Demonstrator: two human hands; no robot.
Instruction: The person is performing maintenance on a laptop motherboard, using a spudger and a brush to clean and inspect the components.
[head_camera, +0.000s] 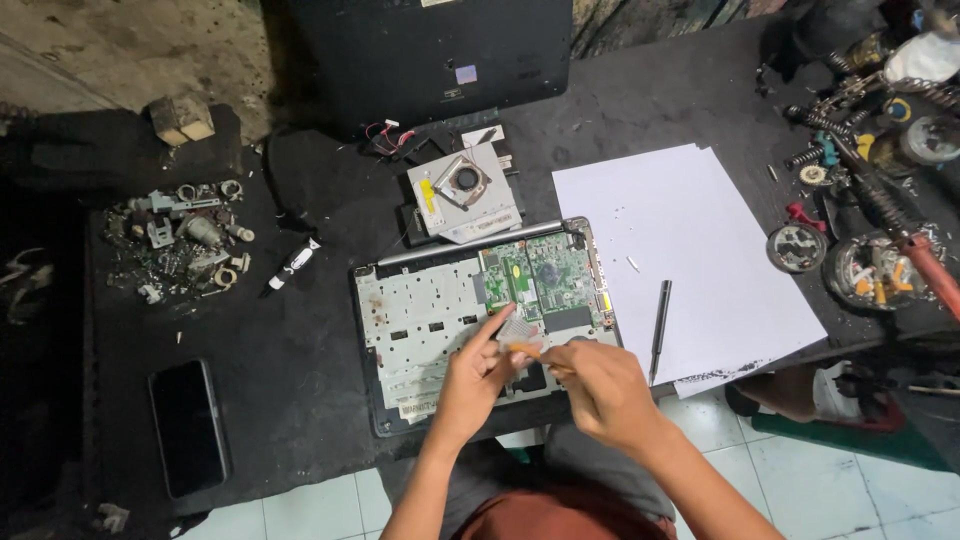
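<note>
Both hands over the opened laptop, working on a small grey part.

Nearest me, my left hand (470, 380) pinches a small grey ribbed part (519, 330) between thumb and forefinger, just above the near edge of the opened laptop (400, 330) on the dark surface (300, 380); my right hand (605, 395) is closed around a thin orange-tipped tool (527, 351) whose tip touches that part. I judge the part light, stiff and thin-edged, easily bent, best held by its 2 sides as now. Beyond it lies the green circuit board (545, 275), fragile-looking. Farther off sits a removed fan unit (463, 190); right, white paper (680, 260) with a black pen-like driver (659, 325); left, a dark phone (188, 425).
</note>
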